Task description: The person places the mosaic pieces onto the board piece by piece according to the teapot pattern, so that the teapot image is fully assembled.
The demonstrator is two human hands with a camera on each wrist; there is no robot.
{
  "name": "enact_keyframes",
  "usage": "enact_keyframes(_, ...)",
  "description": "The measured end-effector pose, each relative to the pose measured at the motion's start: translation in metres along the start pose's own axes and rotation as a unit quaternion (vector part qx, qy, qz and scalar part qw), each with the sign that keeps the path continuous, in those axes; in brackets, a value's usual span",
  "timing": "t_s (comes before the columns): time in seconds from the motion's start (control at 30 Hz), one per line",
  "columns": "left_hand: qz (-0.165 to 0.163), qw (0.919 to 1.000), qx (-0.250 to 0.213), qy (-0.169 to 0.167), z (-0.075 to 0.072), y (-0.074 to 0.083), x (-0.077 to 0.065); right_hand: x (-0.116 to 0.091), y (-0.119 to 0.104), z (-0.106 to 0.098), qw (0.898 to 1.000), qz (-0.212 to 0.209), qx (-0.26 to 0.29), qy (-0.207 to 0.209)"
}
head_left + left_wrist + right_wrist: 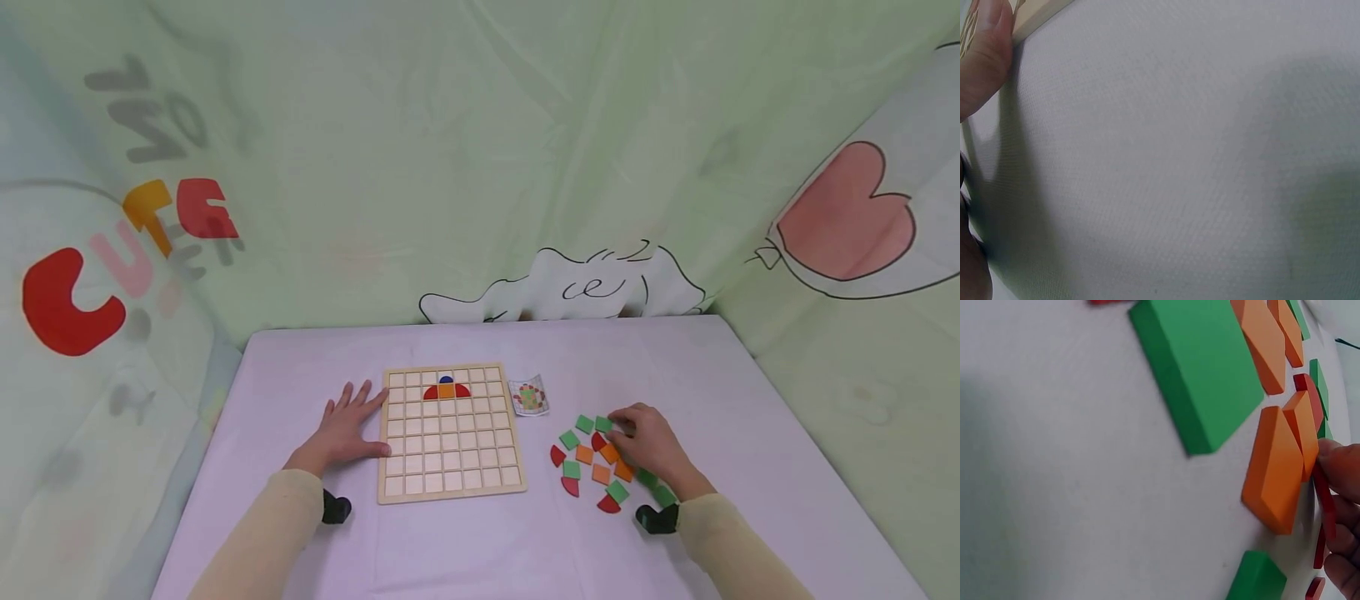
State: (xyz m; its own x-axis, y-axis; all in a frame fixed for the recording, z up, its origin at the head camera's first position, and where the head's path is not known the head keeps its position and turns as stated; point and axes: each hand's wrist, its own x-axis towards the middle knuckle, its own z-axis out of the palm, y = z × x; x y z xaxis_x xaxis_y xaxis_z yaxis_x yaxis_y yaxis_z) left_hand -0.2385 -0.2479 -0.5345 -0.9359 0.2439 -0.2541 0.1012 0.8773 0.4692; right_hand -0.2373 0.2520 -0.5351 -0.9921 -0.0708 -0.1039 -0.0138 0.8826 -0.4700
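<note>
A wooden grid board [453,487] lies on the table, with an orange square [446,390], two red quarter-circle pieces [462,390] and a blue piece [446,380] near its top edge. Fingers spread, my left hand [345,432] touches the board's left edge; in the left wrist view its thumb [988,59] is on the wooden rim [1038,14]. Over the loose pieces at the right, my right hand [651,442] pinches a red piece [1324,499] between thumb and fingers, as the right wrist view shows. The fingers partly hide that piece.
Several green squares [572,470], orange squares [601,474] and red quarter-circle pieces [571,486] are scattered right of the board. A small printed pattern card [517,407] lies beside the board's upper right edge. Printed cloth [480,167] hangs behind the table.
</note>
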Motion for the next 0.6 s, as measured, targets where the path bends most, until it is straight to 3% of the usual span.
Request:
enact_keyframes(0.4, -0.003, 1.0000, -0.002, -0.002, -0.001, 0.003, -0.002, 0.000, -0.003, -0.006, 1.000, 0.006, 0.027, -0.001)
enact_keyframes(0.6, -0.001, 1.0000, -0.001, -0.001, 0.000, 0.001, 0.000, 0.008, -0.013, -0.011, 0.999, -0.018, 0.039, -0.001)
